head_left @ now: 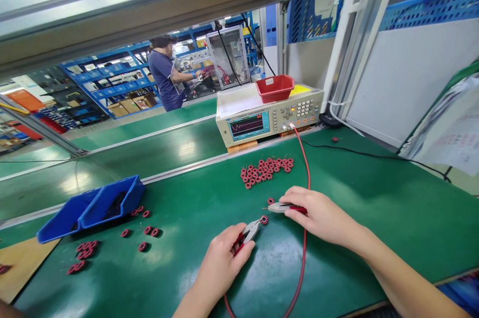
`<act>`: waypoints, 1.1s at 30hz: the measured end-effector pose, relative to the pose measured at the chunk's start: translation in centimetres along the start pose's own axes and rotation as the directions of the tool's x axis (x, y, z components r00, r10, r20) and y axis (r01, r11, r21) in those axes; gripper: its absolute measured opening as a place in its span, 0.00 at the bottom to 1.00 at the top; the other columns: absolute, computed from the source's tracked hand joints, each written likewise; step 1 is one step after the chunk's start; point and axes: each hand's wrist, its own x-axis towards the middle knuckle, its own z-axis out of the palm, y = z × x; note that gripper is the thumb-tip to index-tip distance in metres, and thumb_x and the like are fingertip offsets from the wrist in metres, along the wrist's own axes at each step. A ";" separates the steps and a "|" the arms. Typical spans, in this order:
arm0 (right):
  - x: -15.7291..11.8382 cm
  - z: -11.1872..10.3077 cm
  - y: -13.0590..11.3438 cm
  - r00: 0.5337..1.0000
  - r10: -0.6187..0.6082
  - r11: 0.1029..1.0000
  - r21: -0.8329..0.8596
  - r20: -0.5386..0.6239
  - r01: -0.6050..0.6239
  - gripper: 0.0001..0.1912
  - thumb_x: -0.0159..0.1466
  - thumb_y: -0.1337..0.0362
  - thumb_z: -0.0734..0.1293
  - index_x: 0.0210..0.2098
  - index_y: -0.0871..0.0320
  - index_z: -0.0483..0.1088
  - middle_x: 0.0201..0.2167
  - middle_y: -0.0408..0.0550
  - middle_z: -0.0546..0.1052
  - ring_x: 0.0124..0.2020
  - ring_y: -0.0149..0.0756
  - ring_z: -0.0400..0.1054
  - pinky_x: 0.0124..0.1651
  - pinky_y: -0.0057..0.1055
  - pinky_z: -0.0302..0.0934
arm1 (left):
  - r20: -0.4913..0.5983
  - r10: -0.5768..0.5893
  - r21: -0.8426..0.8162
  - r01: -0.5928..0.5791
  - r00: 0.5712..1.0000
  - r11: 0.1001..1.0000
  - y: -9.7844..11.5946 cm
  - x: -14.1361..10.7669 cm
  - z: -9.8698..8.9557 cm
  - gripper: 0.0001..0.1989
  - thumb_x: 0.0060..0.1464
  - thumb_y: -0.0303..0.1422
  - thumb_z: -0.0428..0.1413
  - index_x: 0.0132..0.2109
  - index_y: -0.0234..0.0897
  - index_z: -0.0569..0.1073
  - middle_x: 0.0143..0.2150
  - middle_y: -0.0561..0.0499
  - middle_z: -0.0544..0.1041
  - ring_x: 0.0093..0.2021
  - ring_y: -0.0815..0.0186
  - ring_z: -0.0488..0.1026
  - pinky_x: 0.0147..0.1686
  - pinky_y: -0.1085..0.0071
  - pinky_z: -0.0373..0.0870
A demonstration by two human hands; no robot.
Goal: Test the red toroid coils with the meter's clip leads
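My left hand (220, 260) is closed around a red-handled metal clip (250, 230), a plier-shaped test clip. Its jaws meet a small red-and-black ring coil (264, 220), apparently at a wire lead. In my right hand (318, 213) is a similar red-handled clip (279, 207), pointing left, with a thin wire at its tip. Another ring coil (270, 201) lies just behind that tip; I cannot tell which coil the wire belongs to. A red cable (305, 258) runs from the tester (267, 113) past my right hand and loops toward my left.
A cluster of ring coils (262, 172) lies before the tester. Blue bins (112, 203) stand at left, with several loose coils (151, 231) nearby. A red tray (275, 88) sits on the tester. A black cable (366, 152) crosses right. Behind the bench works a person (164, 76).
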 end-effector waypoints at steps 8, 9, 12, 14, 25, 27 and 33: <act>0.0 -0.1 0.0 0.999 -0.025 1.000 0.011 -0.027 0.026 0.12 0.65 0.63 0.59 0.42 0.54 0.72 0.38 0.48 0.73 0.36 0.36 0.68 0.41 0.32 0.62 | 0.001 0.001 -0.004 -0.001 1.000 1.000 0.0 0.1 0.0 0.11 0.56 0.33 0.52 0.46 0.38 0.71 0.37 0.50 0.76 0.34 0.66 0.72 0.36 0.72 0.69; 0.0 -0.1 0.0 0.999 -0.026 1.000 0.011 -0.028 0.026 0.12 0.65 0.63 0.59 0.42 0.55 0.72 0.38 0.48 0.73 0.36 0.35 0.68 0.41 0.32 0.61 | -0.003 0.002 0.000 -0.002 1.000 1.000 0.0 0.1 0.0 0.11 0.56 0.33 0.52 0.46 0.38 0.71 0.36 0.50 0.76 0.34 0.66 0.72 0.36 0.72 0.69; -0.1 0.0 -0.1 1.000 -0.016 1.000 0.005 -0.019 0.016 0.12 0.64 0.64 0.59 0.43 0.55 0.72 0.39 0.47 0.72 0.36 0.35 0.67 0.41 0.31 0.61 | -0.006 0.003 0.009 -0.003 1.000 1.000 0.1 0.1 -0.1 0.11 0.56 0.34 0.52 0.46 0.38 0.71 0.36 0.50 0.76 0.33 0.66 0.73 0.36 0.72 0.69; -0.1 0.0 -0.1 1.000 -0.008 1.000 -0.001 -0.011 0.008 0.11 0.64 0.64 0.59 0.43 0.54 0.72 0.38 0.47 0.72 0.35 0.34 0.67 0.41 0.31 0.61 | -0.006 0.002 0.011 -0.002 1.000 1.000 0.1 0.1 -0.1 0.11 0.56 0.34 0.52 0.46 0.38 0.71 0.36 0.50 0.76 0.34 0.66 0.73 0.36 0.72 0.70; -0.4 -0.4 0.0 1.000 0.001 1.000 0.027 -0.011 0.000 0.11 0.63 0.64 0.60 0.42 0.54 0.72 0.36 0.46 0.73 0.34 0.34 0.67 0.39 0.30 0.60 | -0.012 0.008 0.012 -0.008 1.000 1.000 0.0 0.0 0.0 0.11 0.56 0.35 0.52 0.46 0.38 0.71 0.37 0.48 0.77 0.34 0.64 0.73 0.37 0.70 0.70; -0.8 -0.6 0.4 1.000 0.000 0.998 0.067 -0.021 0.002 0.11 0.63 0.64 0.60 0.41 0.55 0.72 0.36 0.47 0.73 0.35 0.35 0.67 0.39 0.30 0.61 | -0.009 0.006 0.009 -0.006 1.000 1.000 0.1 0.1 -0.1 0.11 0.56 0.35 0.52 0.46 0.38 0.71 0.36 0.49 0.77 0.34 0.65 0.73 0.36 0.70 0.70; -1.7 -0.5 1.1 1.000 -0.003 0.991 0.134 0.001 0.003 0.11 0.62 0.64 0.61 0.39 0.56 0.73 0.35 0.48 0.74 0.35 0.36 0.68 0.40 0.31 0.62 | 0.001 0.006 -0.007 -0.006 1.000 1.000 0.0 0.2 0.0 0.11 0.56 0.35 0.52 0.46 0.38 0.71 0.37 0.49 0.76 0.34 0.65 0.73 0.37 0.70 0.70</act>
